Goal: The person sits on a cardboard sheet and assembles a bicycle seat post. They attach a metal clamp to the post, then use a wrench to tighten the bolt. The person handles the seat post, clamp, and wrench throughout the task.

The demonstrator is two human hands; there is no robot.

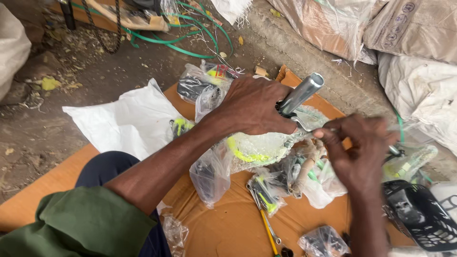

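While the left hand (pixel 254 107) is closing its grip over the base of a silver metal tube (pixel 301 93), the tube is tilting up and away past the knuckles. The right hand (pixel 359 154), blurred, is pinching something thin just right of that grip; what it holds cannot be told. Directly under the left grip a clear bubble-wrap bundle (pixel 259 145) with a neon-yellow part inside is lying on the brown cardboard sheet (pixel 228 223). Nearer the body from the grips, small clear bags of parts (pixel 266 190) and a spanner (pixel 270 229) are scattered. Right of the right hand a black plastic basket (pixel 421 214) is sitting. Left of the left grip, a white sack (pixel 126 119) is spread.
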